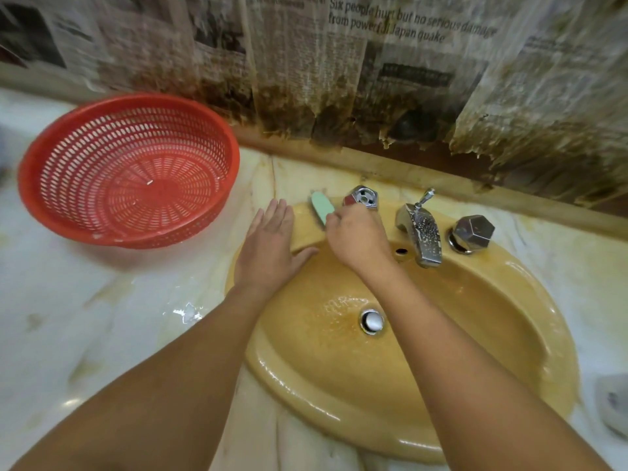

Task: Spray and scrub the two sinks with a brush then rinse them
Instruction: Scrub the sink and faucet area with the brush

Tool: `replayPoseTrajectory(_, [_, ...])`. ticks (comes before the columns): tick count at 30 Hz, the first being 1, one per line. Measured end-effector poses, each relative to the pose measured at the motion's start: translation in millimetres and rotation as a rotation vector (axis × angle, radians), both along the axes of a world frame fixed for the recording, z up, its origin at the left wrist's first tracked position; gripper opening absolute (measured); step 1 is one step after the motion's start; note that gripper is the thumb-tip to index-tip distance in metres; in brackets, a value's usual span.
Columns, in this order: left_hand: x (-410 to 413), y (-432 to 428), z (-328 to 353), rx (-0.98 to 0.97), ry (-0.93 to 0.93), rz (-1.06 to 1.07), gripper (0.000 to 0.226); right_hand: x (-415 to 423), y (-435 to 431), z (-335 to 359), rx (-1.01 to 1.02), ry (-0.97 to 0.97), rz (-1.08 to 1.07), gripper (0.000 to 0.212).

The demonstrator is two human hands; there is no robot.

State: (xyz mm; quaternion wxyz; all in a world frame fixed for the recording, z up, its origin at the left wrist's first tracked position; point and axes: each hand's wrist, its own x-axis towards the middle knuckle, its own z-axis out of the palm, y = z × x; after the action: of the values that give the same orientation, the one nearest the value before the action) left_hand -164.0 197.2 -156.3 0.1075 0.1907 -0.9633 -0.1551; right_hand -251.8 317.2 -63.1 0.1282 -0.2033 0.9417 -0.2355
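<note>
A wet yellow oval sink [509, 334] is set into a marble counter, with a chrome drain plug [372, 321] at its middle. My right hand [356, 237] grips a light green scrub brush [322, 207] and holds it against the sink's back rim, just left of the left tap handle [363, 197]. My left hand [272, 246] lies flat with straight fingers on the sink's left rim, beside the brush. The chrome spout [423, 232], speckled with droplets, and the right tap handle [473, 232] stand behind the bowl. No second sink is in view.
A red perforated plastic basket [129, 171] sits on the wet marble counter [85, 317] at the left. Stained newspaper [373, 62] covers the wall behind the taps. A pale object [613, 402] is cut off at the right edge.
</note>
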Motion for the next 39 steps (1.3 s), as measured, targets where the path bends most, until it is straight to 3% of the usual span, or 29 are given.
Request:
replayPoseTrajectory(4, [-2, -1, 3, -0.016, -0.008, -0.161, 0.073, 1, 22, 15, 0.17, 0.333, 0.199, 0.027])
replayPoseTrajectory(6, [-3, -1, 6, -0.006, -0.006, -0.236, 0.065, 5, 40, 6, 0.257, 0.411, 0.298, 0.028])
replayPoseTrajectory(9, [-3, -2, 5, 0.006, 0.013, -0.254, 0.063, 9, 61, -9, 0.176, 0.437, 0.32, 0.032])
replayPoseTrajectory(16, [-3, -2, 4, 0.018, 0.032, -0.246, 0.061, 26, 61, -28, -0.16, 0.47, 0.147, 0.04])
replayPoseTrajectory(21, [-3, -2, 3, 0.035, 0.049, -0.24, 0.062, 30, 37, -27, -0.037, 0.495, 0.09, 0.034])
replayPoseTrajectory(25, [-3, -2, 5, 0.053, 0.056, -0.224, 0.061, 21, 13, -13, 0.087, 0.299, 0.055, 0.032])
replayPoseTrajectory(26, [-2, -2, 5, 0.056, 0.057, -0.222, 0.061, 19, 12, -12, 0.085, 0.323, 0.049, 0.032])
replayPoseTrajectory(28, [-2, -1, 5, 0.057, 0.056, -0.225, 0.062, 19, 16, -13, 0.021, 0.438, 0.04, 0.033])
replayPoseTrajectory(31, [-2, -2, 4, 0.047, 0.048, -0.227, 0.062, 26, 35, -29, -0.157, 0.423, 0.046, 0.032])
replayPoseTrajectory(35, [-3, -2, 4, 0.032, 0.042, -0.225, 0.063, 50, 43, -45, -0.5, 0.343, -0.258, 0.04])
replayPoseTrajectory(39, [-3, -2, 3, 0.026, 0.038, -0.221, 0.062, 54, 28, -48, -0.659, 0.226, -0.405, 0.032])
